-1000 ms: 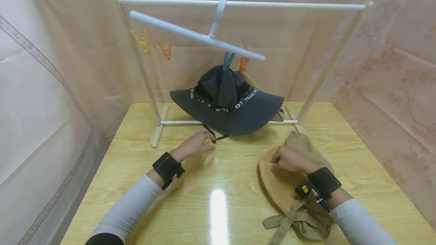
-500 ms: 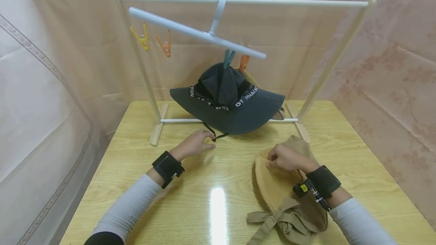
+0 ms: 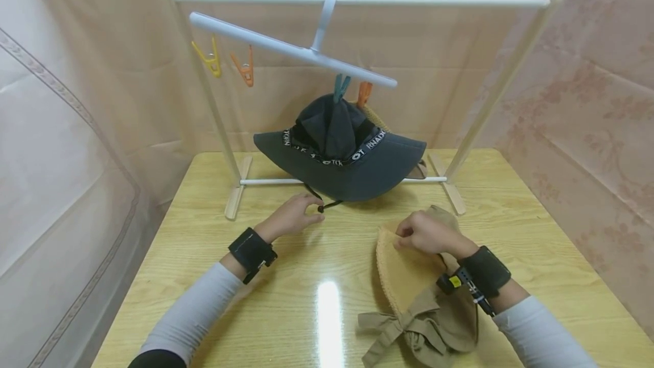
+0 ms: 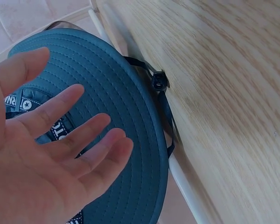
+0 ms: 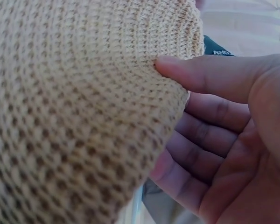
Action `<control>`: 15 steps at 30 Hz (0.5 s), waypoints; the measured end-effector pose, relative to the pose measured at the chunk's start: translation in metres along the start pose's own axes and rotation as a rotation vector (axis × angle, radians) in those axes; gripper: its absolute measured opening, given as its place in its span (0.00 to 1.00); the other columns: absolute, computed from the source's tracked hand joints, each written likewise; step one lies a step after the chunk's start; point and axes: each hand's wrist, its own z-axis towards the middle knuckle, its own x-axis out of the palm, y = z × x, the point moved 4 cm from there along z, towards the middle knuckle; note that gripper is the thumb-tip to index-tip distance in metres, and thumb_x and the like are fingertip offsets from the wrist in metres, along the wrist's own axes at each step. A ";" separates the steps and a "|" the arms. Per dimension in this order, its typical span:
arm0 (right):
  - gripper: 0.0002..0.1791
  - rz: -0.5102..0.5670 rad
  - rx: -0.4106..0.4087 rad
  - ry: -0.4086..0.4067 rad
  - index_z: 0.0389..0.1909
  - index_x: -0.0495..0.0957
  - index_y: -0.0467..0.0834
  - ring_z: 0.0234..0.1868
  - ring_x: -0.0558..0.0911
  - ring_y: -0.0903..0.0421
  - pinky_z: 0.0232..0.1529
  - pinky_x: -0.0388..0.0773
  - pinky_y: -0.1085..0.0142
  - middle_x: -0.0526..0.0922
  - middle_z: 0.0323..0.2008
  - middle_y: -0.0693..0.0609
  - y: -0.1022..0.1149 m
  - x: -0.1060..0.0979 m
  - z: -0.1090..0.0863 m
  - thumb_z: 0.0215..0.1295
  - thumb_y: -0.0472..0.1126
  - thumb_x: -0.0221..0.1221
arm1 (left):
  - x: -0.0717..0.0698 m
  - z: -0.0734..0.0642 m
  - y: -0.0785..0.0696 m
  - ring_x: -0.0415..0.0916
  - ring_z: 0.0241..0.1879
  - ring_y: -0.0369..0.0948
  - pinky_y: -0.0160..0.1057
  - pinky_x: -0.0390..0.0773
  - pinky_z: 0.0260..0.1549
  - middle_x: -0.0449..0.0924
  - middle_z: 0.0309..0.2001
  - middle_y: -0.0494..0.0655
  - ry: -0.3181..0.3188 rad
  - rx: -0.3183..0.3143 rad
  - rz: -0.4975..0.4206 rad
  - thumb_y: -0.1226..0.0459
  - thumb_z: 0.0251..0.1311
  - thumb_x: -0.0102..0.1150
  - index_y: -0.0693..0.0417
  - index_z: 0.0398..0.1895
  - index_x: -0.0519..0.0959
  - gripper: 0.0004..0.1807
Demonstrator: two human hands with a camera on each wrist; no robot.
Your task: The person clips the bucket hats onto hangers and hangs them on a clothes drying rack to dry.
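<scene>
My right hand (image 3: 428,234) pinches the brim of a straw-coloured woven hat (image 3: 406,283), thumb on one face and fingers behind it in the right wrist view. A brown cloth bow (image 3: 401,328) trails from this hat over the table's near right. My left hand (image 3: 290,216) has its fingers spread and relaxed, holding nothing, just below a dark bucket hat (image 3: 352,180). That hat hangs by a teal clothespin (image 3: 340,88) from a tilted pale hanger (image 3: 286,49). Its black chin cord (image 4: 166,109) with a toggle (image 4: 158,81) dangles close to my left fingertips.
A rack with a white top rail (image 3: 434,1) stands at the back of the wooden table (image 3: 245,322). Yellow (image 3: 208,60) and orange (image 3: 244,70) clothespins hang from the hanger's raised left end. Another orange clothespin (image 3: 364,94) holds a tan item mostly hidden behind the dark hat.
The woven hat and its bow have shifted left, and my right hand has moved slightly left with the brim. My left hand stays nearly where it was.
</scene>
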 end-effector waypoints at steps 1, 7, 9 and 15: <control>0.20 -0.002 -0.005 -0.005 0.14 0.69 0.49 0.15 0.53 0.69 0.20 0.53 0.74 0.58 0.14 0.64 0.000 0.000 0.000 0.63 0.40 0.63 | 0.000 0.000 -0.001 0.66 0.65 0.55 0.55 0.67 0.65 0.70 0.65 0.58 -0.011 0.005 0.000 0.54 0.68 0.57 0.55 0.64 0.73 0.24; 0.21 0.021 -0.014 -0.028 0.13 0.68 0.50 0.15 0.51 0.69 0.21 0.51 0.74 0.56 0.14 0.64 0.003 -0.002 0.003 0.63 0.40 0.63 | -0.001 0.002 -0.002 0.67 0.66 0.55 0.54 0.66 0.66 0.72 0.64 0.56 -0.072 0.036 -0.015 0.56 0.67 0.57 0.56 0.63 0.74 0.24; 0.20 0.034 -0.013 -0.031 0.13 0.68 0.49 0.15 0.51 0.69 0.21 0.51 0.74 0.56 0.14 0.63 0.004 -0.003 0.004 0.63 0.40 0.63 | -0.001 0.003 -0.002 0.67 0.66 0.54 0.54 0.66 0.66 0.72 0.64 0.56 -0.084 0.042 -0.019 0.56 0.67 0.57 0.56 0.63 0.73 0.24; 0.16 0.015 -0.003 -0.049 0.15 0.74 0.49 0.16 0.55 0.69 0.21 0.54 0.74 0.60 0.14 0.64 0.009 -0.007 0.007 0.62 0.42 0.64 | -0.003 0.005 -0.006 0.68 0.65 0.54 0.54 0.68 0.64 0.71 0.65 0.57 -0.112 0.058 -0.034 0.55 0.67 0.57 0.57 0.65 0.72 0.26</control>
